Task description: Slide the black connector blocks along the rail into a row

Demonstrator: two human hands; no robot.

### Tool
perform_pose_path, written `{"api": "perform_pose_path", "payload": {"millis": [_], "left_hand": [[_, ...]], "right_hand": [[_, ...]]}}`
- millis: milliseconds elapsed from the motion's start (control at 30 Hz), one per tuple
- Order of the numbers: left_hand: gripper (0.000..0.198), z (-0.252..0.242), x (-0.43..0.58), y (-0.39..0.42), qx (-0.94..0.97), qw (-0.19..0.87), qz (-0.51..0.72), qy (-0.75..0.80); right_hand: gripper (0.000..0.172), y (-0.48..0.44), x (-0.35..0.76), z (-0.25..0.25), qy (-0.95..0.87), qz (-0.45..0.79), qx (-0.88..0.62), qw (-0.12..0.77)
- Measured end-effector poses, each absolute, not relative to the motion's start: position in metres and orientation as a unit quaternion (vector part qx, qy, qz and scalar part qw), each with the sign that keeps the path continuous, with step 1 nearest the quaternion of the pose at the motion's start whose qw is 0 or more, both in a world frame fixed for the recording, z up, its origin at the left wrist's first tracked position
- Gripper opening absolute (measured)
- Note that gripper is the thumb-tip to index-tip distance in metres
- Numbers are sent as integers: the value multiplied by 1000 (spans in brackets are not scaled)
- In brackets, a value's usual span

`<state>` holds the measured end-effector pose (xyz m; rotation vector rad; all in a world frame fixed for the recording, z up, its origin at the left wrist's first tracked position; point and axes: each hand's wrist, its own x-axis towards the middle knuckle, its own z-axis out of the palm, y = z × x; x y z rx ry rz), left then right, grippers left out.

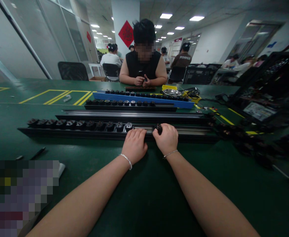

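Observation:
A long black rail (85, 132) lies across the green table in front of me, with several small dark round parts (80, 124) seated in a row along its left half. My left hand (133, 144) rests on the rail's front edge, fingers curled down onto it. My right hand (166, 139) is closed on a small black part (159, 128) and holds it on the rail, just right of the row. Both wrists wear thin bracelets.
More rails lie behind: a bare black one (134, 115), one with parts (124, 104), and a blue one (144, 97). A person sits opposite with hands together. A heap of black parts (257, 144) lies right. Pens (37, 153) lie left.

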<state>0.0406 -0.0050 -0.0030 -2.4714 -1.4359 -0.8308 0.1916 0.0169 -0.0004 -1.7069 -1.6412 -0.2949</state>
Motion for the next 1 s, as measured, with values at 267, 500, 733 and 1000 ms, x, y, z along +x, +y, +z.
{"api": "perform_pose_path", "payload": {"millis": [267,500,733,1000], "left_hand": [[45,-3,41,-5,-828,81,-274,-483],[45,-2,41,-5,-828,77,-273,-483],[45,-2,40,-6,-828,79,-274,-483],[45,-3,40,-6,-828,87,-271,-483]], "right_hand": [[28,17,194,-1,-635,-116,-663,378],[28,16,196,-1,-631,-121,-667,376],[27,15,199,0,-623,-121,-675,376],[27,16,204,0,-613,-126,-683,377]]}}
